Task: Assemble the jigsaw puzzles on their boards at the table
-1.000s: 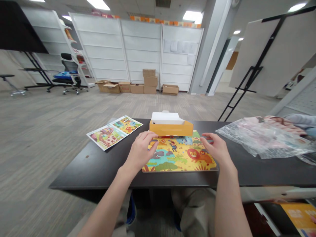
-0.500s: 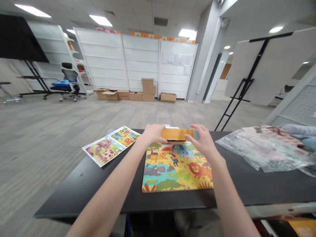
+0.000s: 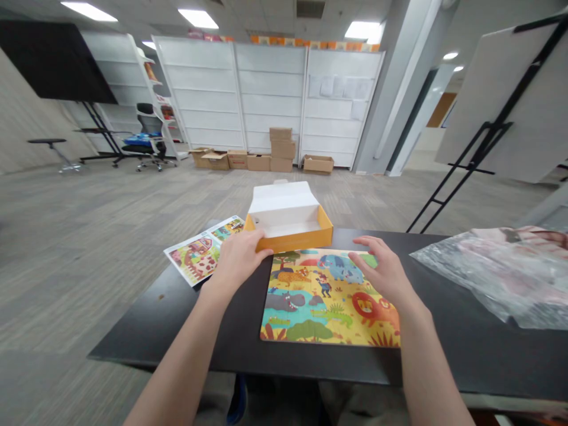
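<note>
My left hand [image 3: 242,257] grips the near left corner of an orange cardboard box [image 3: 295,241], thumb on its front wall. The box's lid is up and its white inside shows. My right hand [image 3: 380,266] hovers over the right part of a jigsaw puzzle [image 3: 306,328], fingers apart and holding nothing. Jungle animals cover the puzzle: a hippo, a lion, elephants, a leopard. It lies flat on the black table, just in front of the box. Left of the box, a printed picture sheet [image 3: 195,260] is partly covered by my left hand.
A clear plastic bag [image 3: 497,275] with pinkish contents lies at the right on the black table [image 3: 177,331]. Beyond the table stand a whiteboard stand [image 3: 470,154], cardboard boxes [image 3: 281,148] along white shelves, an office chair [image 3: 148,139] and a large dark screen [image 3: 55,62].
The box has moved left and tipped so its inside shows, with the lid raised. My right hand has come off it and drawn away to the right. The view has shifted.
</note>
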Motion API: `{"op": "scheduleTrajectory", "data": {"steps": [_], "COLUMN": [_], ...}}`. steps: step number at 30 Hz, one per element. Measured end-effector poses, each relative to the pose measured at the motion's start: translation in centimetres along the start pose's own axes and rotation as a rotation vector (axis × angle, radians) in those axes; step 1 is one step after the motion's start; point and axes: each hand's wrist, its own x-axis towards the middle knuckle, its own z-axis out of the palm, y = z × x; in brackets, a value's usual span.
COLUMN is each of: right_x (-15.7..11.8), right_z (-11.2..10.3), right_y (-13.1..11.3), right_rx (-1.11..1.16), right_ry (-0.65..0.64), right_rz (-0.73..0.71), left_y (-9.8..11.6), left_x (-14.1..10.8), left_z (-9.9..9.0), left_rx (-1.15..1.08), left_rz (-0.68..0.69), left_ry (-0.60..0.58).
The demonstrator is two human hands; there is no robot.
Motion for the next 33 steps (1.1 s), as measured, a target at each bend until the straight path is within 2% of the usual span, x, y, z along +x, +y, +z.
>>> {"op": "scheduleTrajectory", "data": {"steps": [3, 6, 11, 17, 22, 27, 30, 33], "right_x": [-0.2, -0.7, -1.7, -2.0, -2.0, -2.0, -2.0, -2.3], "right_z": [0.2, 0.4, 1.0, 2.1, 2.7, 3.2, 3.5, 3.6], "right_y": [-0.5, -0.8, -1.8, -3.6, -4.2, -4.4, -4.3, -4.0], "right_rx": [0.006, -0.023, -0.032, -0.005, -0.044, -0.062, -0.07, -0.077], "right_ry": [-0.067, -0.129, -0.286, -0.433, -0.469, -0.517, -0.548, -0.559], "right_rz": [-0.032, -0.05, -0.04, -0.048, -0.045, -0.051, -0.057, -0.072], "left_y": [-2.2, -4.0, -5.7, -6.6, -7.1, -6.7, -6.4, -5.8], "left_x": [-3.5, -6.5, -9.3, -11.4, -12.3, -12.4, -12.4, -12.2], "left_z": [-1.0, -1.2, -1.9, -2.8, -2.8, -3.2, -3.3, -3.5], "left_rx": [0.058, 0.12, 0.195, 0.25, 0.238, 0.159, 0.144, 0.125], "left_rz": [-0.134, -0.244, -0.352, -0.363, -0.33, -0.333, -0.288, -0.283], "left_ry": [0.045, 0.099, 0.083, -0.029, -0.103, -0.186, -0.176, -0.104]}}
